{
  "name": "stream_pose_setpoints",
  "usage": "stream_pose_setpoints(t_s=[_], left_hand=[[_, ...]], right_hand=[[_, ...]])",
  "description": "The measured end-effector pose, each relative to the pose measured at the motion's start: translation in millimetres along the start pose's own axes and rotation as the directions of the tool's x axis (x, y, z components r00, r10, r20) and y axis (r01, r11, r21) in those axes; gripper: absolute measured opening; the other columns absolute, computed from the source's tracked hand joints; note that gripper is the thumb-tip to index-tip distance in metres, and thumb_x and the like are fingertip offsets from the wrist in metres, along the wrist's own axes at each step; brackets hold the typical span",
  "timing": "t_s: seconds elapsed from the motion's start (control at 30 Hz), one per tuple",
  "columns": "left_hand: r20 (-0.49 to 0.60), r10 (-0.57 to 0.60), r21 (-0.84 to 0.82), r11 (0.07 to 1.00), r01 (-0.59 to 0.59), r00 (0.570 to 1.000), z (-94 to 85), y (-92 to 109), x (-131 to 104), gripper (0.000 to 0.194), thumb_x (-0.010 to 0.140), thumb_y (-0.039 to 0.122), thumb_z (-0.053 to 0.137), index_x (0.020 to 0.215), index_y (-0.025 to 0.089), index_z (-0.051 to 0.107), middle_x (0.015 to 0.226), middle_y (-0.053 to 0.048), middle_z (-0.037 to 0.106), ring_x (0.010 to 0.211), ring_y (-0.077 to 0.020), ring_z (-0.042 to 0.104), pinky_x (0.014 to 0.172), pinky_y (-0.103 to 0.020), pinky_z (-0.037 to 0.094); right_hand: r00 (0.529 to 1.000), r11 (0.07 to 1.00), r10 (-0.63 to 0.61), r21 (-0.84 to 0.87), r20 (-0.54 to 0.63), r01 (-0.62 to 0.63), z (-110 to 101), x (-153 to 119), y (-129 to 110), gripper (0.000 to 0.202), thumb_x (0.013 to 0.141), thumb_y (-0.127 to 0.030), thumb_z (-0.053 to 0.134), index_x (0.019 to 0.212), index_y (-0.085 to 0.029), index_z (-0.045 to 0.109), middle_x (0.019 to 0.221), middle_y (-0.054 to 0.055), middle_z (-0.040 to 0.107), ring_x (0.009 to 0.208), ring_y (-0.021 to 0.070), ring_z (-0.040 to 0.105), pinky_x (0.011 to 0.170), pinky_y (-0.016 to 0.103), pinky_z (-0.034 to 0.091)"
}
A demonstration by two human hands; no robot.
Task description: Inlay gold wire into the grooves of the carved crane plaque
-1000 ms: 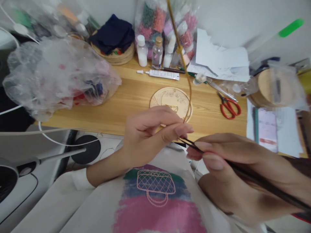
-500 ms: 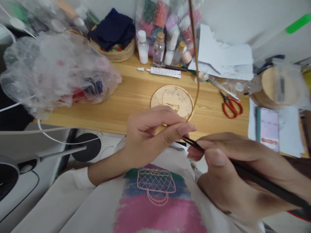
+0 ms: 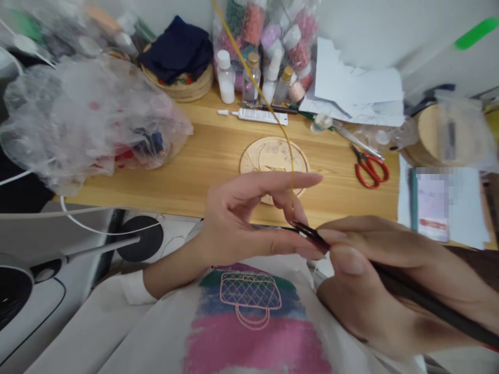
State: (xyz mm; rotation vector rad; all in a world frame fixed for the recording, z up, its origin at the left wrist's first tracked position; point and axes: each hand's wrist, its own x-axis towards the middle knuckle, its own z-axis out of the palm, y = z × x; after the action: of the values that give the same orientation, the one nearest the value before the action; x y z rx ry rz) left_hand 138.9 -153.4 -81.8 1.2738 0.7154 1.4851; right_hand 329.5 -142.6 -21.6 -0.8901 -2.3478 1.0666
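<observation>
The right hand (image 3: 382,265) held dark tweezers (image 3: 312,236), tips at the lower end of the yellow strand (image 3: 287,136); the left hand (image 3: 230,223) was wide beside them. Apparent step: strand-end gripping. The next move seemingly required steady tip alignment.

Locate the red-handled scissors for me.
The red-handled scissors lie on the wooden desk at the right of the head view, between the round patterned disc and the phone.
</observation>
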Motion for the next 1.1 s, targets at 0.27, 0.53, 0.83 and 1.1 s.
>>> stream_pose_setpoints(t_s=[0.27,0.53,0.83,1.1], left_hand=[[0.026,-0.015,-0.056,0.998,0.016,1.0,1.5,6,5,0.044,0.074,0.014,0.084,0.114,0.03,0.075,0.075,0.003,0.071,0.074,-0.0147,0.073,0.069,-0.023,0.061],[0.008,-0.025,0.007,1.0,0.025,1.0,1.2,11,4,0.041,0.075,0.017,0.084,0.112,0.031,0.075,0.077,0.005,0.074,0.071,-0.0117,0.071,0.072,-0.022,0.059],[-0.005,0.007,0.06,0.998,-0.007,1.0,2.2,12,4,0.04,0.074,0.013,0.083,0.111,0.029,0.076,0.079,0.007,0.074,0.069,-0.0078,0.068,0.073,-0.019,0.057],[0.007,0.014,0.103,0.995,-0.015,1.0,-0.4,9,4,0.036,0.077,0.018,0.082,0.11,0.029,0.076,0.076,0.004,0.074,0.066,-0.0121,0.068,0.069,-0.024,0.058]], right_hand=[[0.982,0.993,-0.071,-0.078,0.174,0.085,-17,-3,10,0.021,0.083,-0.015,0.066,0.102,-0.025,0.067,0.067,-0.003,0.074,0.045,0.0113,0.066,0.038,0.018,0.052],[0.991,0.982,-0.113,-0.142,0.077,0.124,-18,-10,17,0.029,0.086,-0.019,0.068,0.114,-0.027,0.069,0.082,-0.002,0.078,0.057,0.0106,0.072,0.047,0.015,0.056],[0.986,0.961,-0.168,-0.226,-0.018,0.159,-17,-17,19,0.032,0.084,-0.014,0.067,0.114,-0.026,0.069,0.088,-0.001,0.078,0.068,0.0131,0.075,0.053,0.017,0.059],[0.982,0.97,-0.129,-0.221,-0.136,0.097,-10,-17,13,0.025,0.086,-0.018,0.067,0.109,-0.027,0.069,0.092,-0.001,0.078,0.07,0.0128,0.075,0.058,0.019,0.06]])
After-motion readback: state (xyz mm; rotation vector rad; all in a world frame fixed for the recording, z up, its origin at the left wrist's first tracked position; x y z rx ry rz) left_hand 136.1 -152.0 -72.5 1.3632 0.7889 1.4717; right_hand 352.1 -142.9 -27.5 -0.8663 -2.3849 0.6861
